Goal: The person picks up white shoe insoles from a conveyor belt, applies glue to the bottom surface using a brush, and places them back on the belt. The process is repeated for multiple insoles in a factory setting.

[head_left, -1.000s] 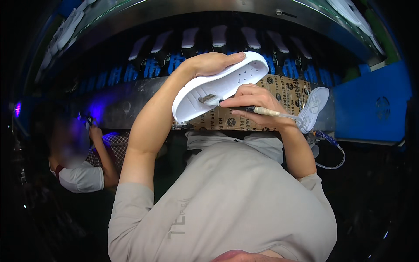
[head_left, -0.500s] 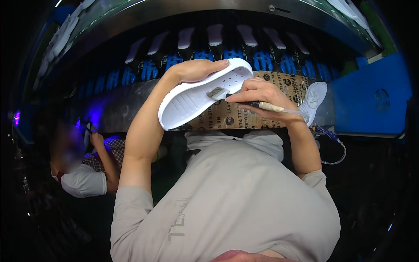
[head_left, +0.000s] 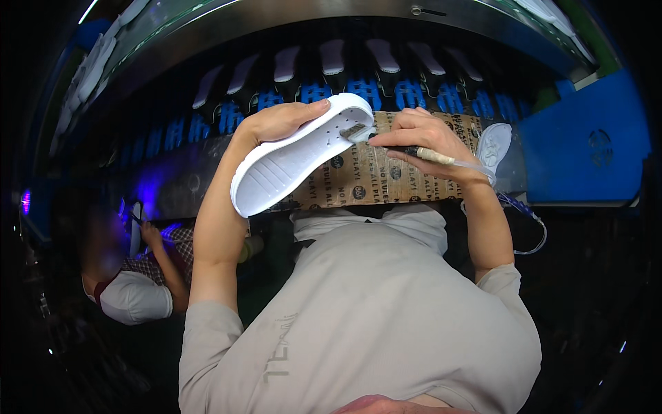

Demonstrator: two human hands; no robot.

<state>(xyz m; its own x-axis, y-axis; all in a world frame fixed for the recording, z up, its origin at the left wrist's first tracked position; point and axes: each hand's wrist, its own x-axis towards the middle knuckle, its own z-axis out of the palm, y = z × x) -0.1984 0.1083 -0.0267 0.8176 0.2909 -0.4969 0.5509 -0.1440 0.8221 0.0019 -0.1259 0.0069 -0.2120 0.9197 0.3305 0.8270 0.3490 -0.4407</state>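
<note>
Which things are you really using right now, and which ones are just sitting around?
In use:
- white shoe sole, held in the left hand
- small brush, held in the right hand, bristles on the sole

Sitting around:
- printed cardboard sheet
- second white sole
- row of soles on blue holders

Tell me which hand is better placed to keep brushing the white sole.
Right. The right hand holds the brush with its bristles on the white sole, while the left hand grips the sole's edge.

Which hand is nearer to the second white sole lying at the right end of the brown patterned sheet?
Right. The right hand, holding a brush, is just left of that sole; the left hand grips the raised sole farther left.
</note>
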